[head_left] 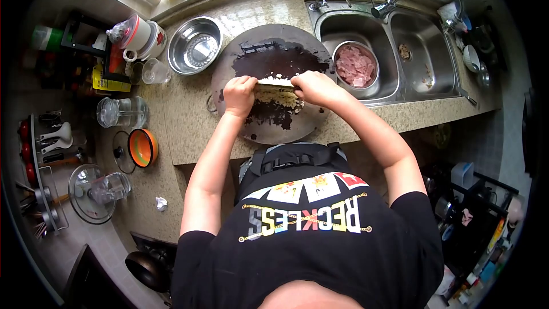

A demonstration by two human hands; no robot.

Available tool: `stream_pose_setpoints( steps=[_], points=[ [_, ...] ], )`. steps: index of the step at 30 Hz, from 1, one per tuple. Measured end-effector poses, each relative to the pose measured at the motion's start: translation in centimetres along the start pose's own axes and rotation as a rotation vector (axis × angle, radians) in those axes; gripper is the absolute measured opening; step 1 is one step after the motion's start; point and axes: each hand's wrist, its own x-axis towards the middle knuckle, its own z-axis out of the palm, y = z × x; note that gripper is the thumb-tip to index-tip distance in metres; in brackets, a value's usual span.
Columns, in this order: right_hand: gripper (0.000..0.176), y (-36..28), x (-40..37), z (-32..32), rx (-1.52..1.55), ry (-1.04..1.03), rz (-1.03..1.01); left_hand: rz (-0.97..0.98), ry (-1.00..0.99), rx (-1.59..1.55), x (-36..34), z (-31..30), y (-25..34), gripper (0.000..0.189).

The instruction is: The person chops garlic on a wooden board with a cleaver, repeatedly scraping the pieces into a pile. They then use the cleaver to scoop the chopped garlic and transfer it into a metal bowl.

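A kitchen knife (275, 84) lies crosswise between my two hands, low over the round dark cutting board (234, 51). My right hand (315, 88) is closed around its handle end. The far end of the blade is pinched by my left hand (239, 95), whose fingers are curled over it. Finely chopped pale bits (279, 98), which look like minced garlic, are heaped on the board under and in front of the blade. A few white pieces lie behind it. The board's surface has wet, dark patches.
An empty metal bowl (195, 46) stands left of the board. To the right is a double sink (382, 63), with a bowl of raw meat (355, 66) in its left basin. A glass jug (123, 112) and an orange bowl (142, 148) sit on the left counter.
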Motion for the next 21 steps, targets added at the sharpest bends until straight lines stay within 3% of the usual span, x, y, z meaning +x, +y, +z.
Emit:
stream_pose_setpoints(
  steps=[2, 4, 7, 13, 16, 21],
  points=[
    [0.017, -0.3, 0.5, -0.9, -0.053, 0.038, -0.058, -0.089, -0.085, -0.023, -0.2, -0.1, -0.6, 0.019],
    [0.017, 0.4, 1.2, -0.7, -0.067, 0.016, -0.053, -0.064, -0.012, -0.037, 0.4, 0.0, -0.1, 0.014],
    [0.023, 1.8, 0.9, 0.8, -0.019, -0.037, 0.021, 0.007, -0.084, 0.098, 0.7, 0.3, 0.5, 0.009],
    [0.019, 3.9, -0.4, 2.4, 0.235, 0.116, -0.040, 0.074, -0.141, 0.130, 2.8, -0.9, 1.6, 0.011],
    [0.018, 3.5, -0.4, 2.4, 0.209, 0.141, -0.010, 0.063, -0.163, 0.130, 2.3, 0.1, 0.9, 0.015],
    [0.022, 1.3, 0.5, 0.3, 0.045, -0.004, 0.054, -0.034, -0.057, 0.008, 1.0, 0.8, -0.2, 0.018]
  ],
)
